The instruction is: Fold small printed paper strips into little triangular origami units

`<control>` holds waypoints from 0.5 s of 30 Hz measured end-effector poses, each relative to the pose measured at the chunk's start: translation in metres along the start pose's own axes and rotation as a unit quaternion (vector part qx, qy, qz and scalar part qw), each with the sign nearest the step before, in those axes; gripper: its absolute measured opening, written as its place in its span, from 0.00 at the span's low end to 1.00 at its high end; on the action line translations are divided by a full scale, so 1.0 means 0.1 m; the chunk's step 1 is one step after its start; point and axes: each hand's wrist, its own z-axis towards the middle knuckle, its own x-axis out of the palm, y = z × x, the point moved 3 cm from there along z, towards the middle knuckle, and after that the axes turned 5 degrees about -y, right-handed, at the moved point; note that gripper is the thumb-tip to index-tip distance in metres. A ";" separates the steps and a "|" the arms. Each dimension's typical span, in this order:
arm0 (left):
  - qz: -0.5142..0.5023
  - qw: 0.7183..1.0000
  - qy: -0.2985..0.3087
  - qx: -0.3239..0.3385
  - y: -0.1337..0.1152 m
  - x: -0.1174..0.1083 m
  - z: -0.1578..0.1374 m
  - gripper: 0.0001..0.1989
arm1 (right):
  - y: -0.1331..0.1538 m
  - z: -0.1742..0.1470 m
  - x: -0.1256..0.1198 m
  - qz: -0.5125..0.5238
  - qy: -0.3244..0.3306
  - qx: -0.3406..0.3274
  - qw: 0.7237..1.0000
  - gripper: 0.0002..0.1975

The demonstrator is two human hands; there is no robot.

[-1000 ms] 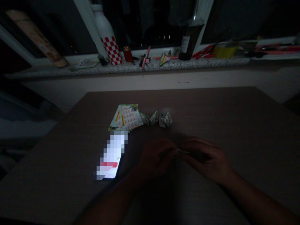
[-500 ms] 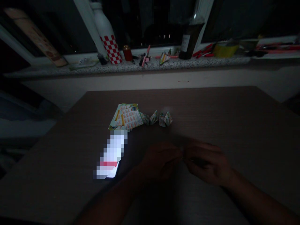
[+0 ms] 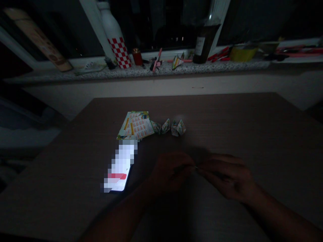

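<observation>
Over the dim tabletop, my left hand (image 3: 174, 169) and my right hand (image 3: 227, 173) meet fingertip to fingertip, both pinched closed. Between the fingertips shows a tiny pale edge (image 3: 196, 167), too small and dark for me to name. Beyond the hands sit several folded paper pieces (image 3: 178, 128) with a printed pattern, in a row. Left of these, a small stack of printed paper sheets (image 3: 140, 125) lies flat, with green, yellow and orange print. A phone (image 3: 123, 181) with a lit screen lies left of my left hand, just below the sheets.
Behind the wooden table (image 3: 227, 114) runs a speckled windowsill (image 3: 101, 74). On it stand a white bottle with red checks (image 3: 118, 47), a small red jar (image 3: 137, 57), a dark bag with a label (image 3: 202, 48), pens (image 3: 157, 60) and a yellow roll-like item (image 3: 243, 53).
My right hand has shifted slightly right, its fingers straighter and closer together. The pale edge between the fingertips shows more plainly. Paper pieces, sheets and phone stay put.
</observation>
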 end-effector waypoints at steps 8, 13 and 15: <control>-0.012 0.998 -0.043 -0.052 0.05 -0.02 0.02 0.07 | -0.07 -0.05 0.01 -0.010 -0.012 0.043 0.999 0.03; -0.033 0.993 -0.070 -0.090 0.08 -0.01 0.00 0.07 | -0.10 -0.04 0.01 0.005 -0.037 0.078 0.996 0.02; -0.034 0.986 -0.106 -0.128 0.14 -0.03 -0.02 0.06 | -0.14 -0.04 0.03 -0.001 -0.036 0.092 0.995 0.03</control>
